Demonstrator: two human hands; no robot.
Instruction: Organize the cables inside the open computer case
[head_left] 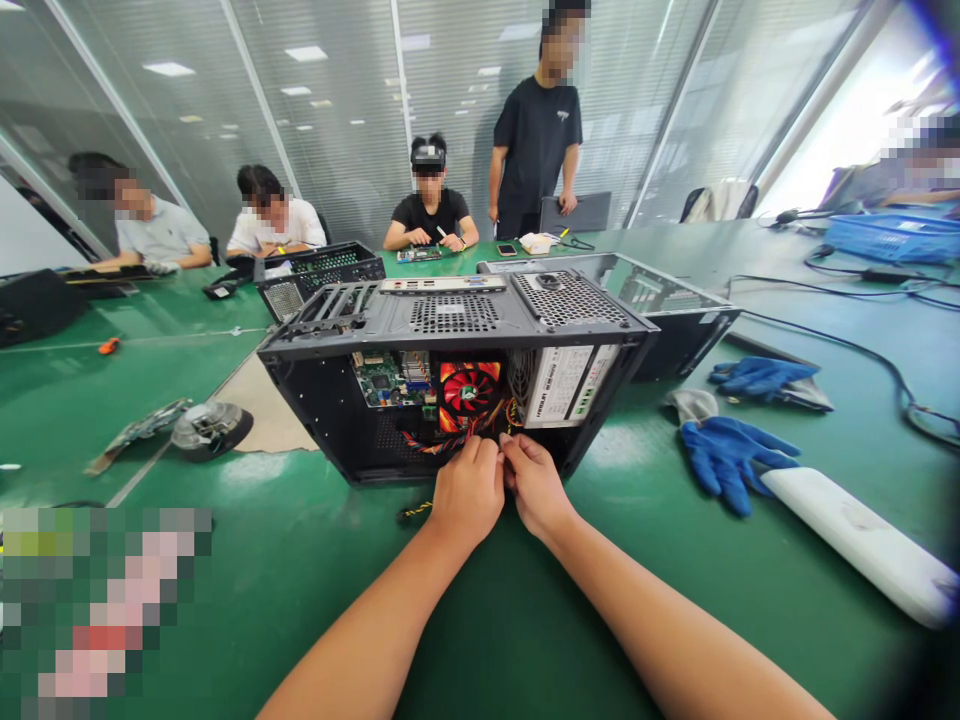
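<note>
An open black computer case (307,400) lies on the green table, its open side facing me. Inside are a green circuit board (382,380), a red fan (470,393) and a power supply with a white label (570,385). Coloured cables (431,443) run from below the fan towards my hands. My left hand (471,488) and my right hand (534,485) meet at the lower front edge of the case, both with fingers pinched together. What lies between the fingertips is too small and hidden to name, though cables reach them.
Blue gloves (731,460) and a long white object (855,540) lie to the right. Behind stands another case part (675,310). A silver-black object (212,430) sits on the left. Several people are across the table; a blue basket (892,238) is at the far right.
</note>
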